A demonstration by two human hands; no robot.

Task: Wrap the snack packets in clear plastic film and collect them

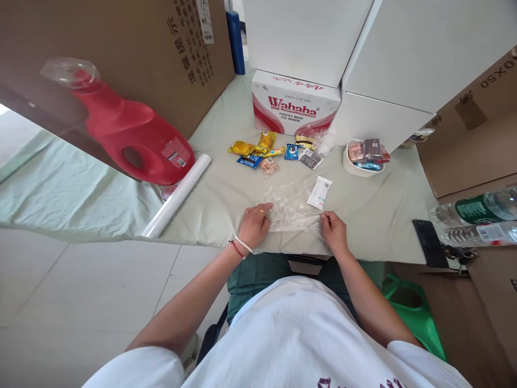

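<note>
A crumpled clear plastic bag (291,207) lies flat near the table's front edge, between my two hands. My left hand (254,223) grips its left side, fingers curled with the index fingertip on the film. At the opposite side, my right hand (334,231) pinches the bag's right edge between thumb and fingers. Just above the bag's right part lies a small white packet (319,192). Farther back are several wrapped snacks, among them a yellow packet (241,148), a blue packet (291,151) and a dark grey packet (311,159).
A white tub (357,170) of packets stands to the right. On the left are a plastic film roll (177,195) and a red jug (137,134). A Wahaha carton (297,102) stands behind; a phone (430,243) and bottles (476,210) lie at the right edge.
</note>
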